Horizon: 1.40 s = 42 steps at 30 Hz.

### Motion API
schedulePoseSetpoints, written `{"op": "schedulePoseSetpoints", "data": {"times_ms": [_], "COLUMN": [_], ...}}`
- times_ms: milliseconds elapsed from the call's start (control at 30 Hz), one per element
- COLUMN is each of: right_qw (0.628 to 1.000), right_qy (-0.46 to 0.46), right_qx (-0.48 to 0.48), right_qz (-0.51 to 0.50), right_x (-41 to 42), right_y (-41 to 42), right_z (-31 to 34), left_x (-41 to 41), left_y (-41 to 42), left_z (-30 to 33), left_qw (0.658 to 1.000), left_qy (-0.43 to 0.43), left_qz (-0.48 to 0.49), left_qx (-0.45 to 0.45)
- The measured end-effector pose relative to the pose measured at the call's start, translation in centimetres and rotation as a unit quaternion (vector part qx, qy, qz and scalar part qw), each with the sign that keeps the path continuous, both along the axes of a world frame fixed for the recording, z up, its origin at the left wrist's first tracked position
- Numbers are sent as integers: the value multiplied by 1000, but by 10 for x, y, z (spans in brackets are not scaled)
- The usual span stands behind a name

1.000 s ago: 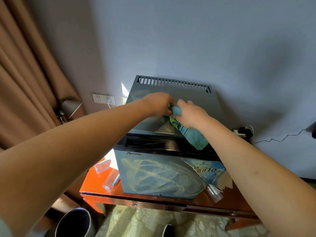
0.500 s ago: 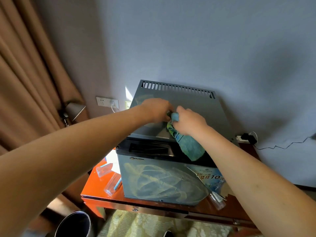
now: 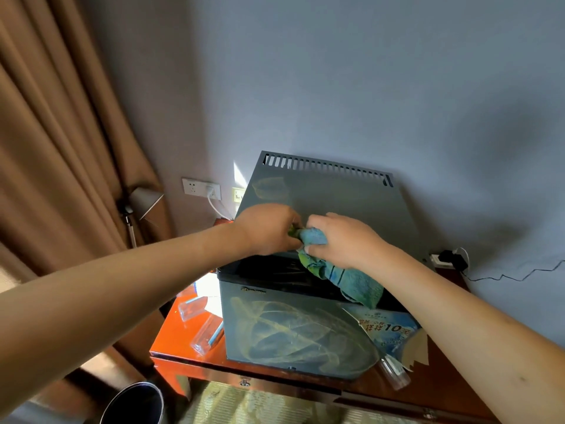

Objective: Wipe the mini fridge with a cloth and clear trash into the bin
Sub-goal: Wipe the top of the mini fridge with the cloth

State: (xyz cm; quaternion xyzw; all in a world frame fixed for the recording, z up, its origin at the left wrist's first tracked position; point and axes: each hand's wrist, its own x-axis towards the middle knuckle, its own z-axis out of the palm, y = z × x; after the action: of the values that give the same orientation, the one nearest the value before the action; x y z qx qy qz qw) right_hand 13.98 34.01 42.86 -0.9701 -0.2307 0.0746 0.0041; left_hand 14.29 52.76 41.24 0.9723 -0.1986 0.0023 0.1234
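Observation:
A grey mini fridge [image 3: 324, 197] stands on an orange-red table [image 3: 171, 347] against the wall. Both hands meet over the front edge of its top. My left hand [image 3: 266, 229] and my right hand [image 3: 342, 240] each grip a bunched blue-green cloth [image 3: 345, 280], whose loose end hangs down over the dark recess above the fridge door. A dark round bin [image 3: 134, 403] sits on the floor at the lower left. Clear plastic wrappers [image 3: 208, 333] lie on the table left of the fridge.
A clear plastic bottle [image 3: 394, 374] and a torn blue-white paper label [image 3: 388, 328] lie by the fridge's right front corner. A brown curtain [image 3: 55, 148] hangs at left, with a lamp [image 3: 143, 200] and wall socket [image 3: 201, 188] beside it. A charger [image 3: 449, 258] is plugged in at right.
The view has shifted a little, so the fridge sits lower in the frame. Both hands have stayed together on the cloth at the fridge's front top edge.

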Motion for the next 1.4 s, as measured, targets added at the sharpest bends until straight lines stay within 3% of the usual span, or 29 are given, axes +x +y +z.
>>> {"op": "schedulePoseSetpoints", "data": {"times_ms": [100,267,433,700,967,1233,1400], "right_qw": [1000,991,992,995,994,993,993], "right_qy": [0,-16,-26,-12,-2,3,-14], "right_qx": [10,125,112,78,111,98,100], "right_qz": [-1,-53,-44,57,19,70,66], "right_x": [17,59,54,23,70,19,32], "right_y": [-4,4,7,6,36,36,61], "right_z": [-2,-8,-15,-15,-17,-19,-16], "left_x": [7,40,37,-11,29,-13,1], "left_y": [-2,-1,2,28,37,59,79], "left_z": [-4,4,2,-16,-2,-10,-15], "left_qw": [1000,996,996,997,992,997,995], "left_qy": [-8,7,14,-32,-11,-6,-19], "left_qz": [24,81,74,55,110,63,80], "left_qx": [3,-46,-54,-50,-56,-42,-59]}}
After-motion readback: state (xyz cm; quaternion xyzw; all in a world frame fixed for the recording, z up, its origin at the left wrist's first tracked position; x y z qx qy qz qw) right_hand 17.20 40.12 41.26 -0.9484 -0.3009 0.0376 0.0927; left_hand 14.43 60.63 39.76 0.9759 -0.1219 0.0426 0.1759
